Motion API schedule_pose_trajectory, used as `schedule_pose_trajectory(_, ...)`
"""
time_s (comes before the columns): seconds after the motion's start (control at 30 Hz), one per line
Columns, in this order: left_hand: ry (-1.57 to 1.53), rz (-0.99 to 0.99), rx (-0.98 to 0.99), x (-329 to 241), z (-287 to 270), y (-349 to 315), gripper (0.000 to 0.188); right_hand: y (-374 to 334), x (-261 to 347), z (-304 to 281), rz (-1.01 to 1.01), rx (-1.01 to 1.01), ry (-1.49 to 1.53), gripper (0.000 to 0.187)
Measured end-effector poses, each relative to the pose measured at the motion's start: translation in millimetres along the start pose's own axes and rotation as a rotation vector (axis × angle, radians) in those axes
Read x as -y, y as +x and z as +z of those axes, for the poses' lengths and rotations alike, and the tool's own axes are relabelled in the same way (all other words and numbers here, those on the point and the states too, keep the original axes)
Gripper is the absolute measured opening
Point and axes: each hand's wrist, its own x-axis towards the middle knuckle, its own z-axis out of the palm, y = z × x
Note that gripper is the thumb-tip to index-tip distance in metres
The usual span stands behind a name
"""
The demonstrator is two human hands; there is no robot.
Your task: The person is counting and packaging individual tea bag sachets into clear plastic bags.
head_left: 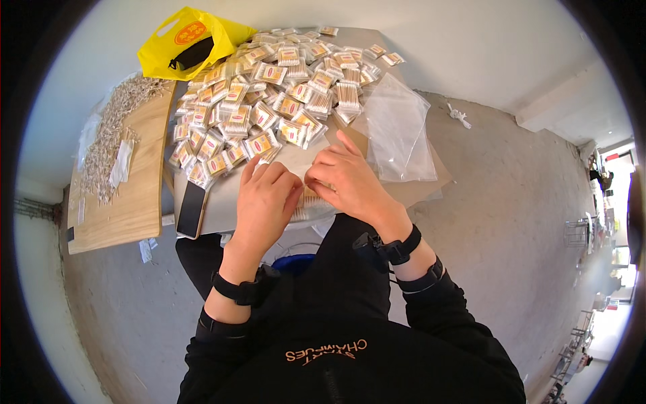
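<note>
My left hand (267, 200) and my right hand (351, 180) meet over the near edge of the table, fingers pinched close together. Between and below them shows a clear packet of cotton swabs (310, 204), which both hands appear to grip at its top; the fingers partly cover it. On the right hand one finger points up, away from the pinch. Just beyond my hands spreads a big heap of similar swab packets (289, 106) with yellow labels. Flat clear plastic bags (400, 135) lie right of the heap.
A black phone (192, 210) lies at the table's near left corner. Behind it, a yellow plastic bag (229, 34) holds something black. The wooden table (145, 195) on the left carries a pile of small loose pieces (111, 135). A white scrap (459, 116) is on the floor.
</note>
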Motion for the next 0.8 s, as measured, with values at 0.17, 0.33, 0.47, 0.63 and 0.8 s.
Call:
schedule_pose_trajectory(0.17,-0.021,-0.051,-0.032,0.5,-0.3,-1.7,0.009,0.3,2.2,1.5,0.049,0.003,0.032,0.006)
schedule_pose_trajectory(0.33,0.006,-0.067,-0.008,2.8,-5.1,-1.2,0.01,-0.4,-0.1,1.9,0.097,-0.006,0.065,0.004)
schedule_pose_trajectory(0.47,0.015,-0.075,-0.011,3.6,-6.9,-2.3,0.009,3.2,2.5,0.9,0.081,0.018,0.053,0.005)
schedule_pose_trajectory(0.63,-0.002,-0.068,-0.006,3.8,-3.3,-1.5,0.009,1.8,0.9,1.5,0.077,0.024,0.032,0.005)
schedule_pose_trajectory(0.8,-0.004,-0.064,-0.006,3.0,-3.0,-1.6,0.009,1.4,0.1,5.3,0.048,0.003,0.01,0.004)
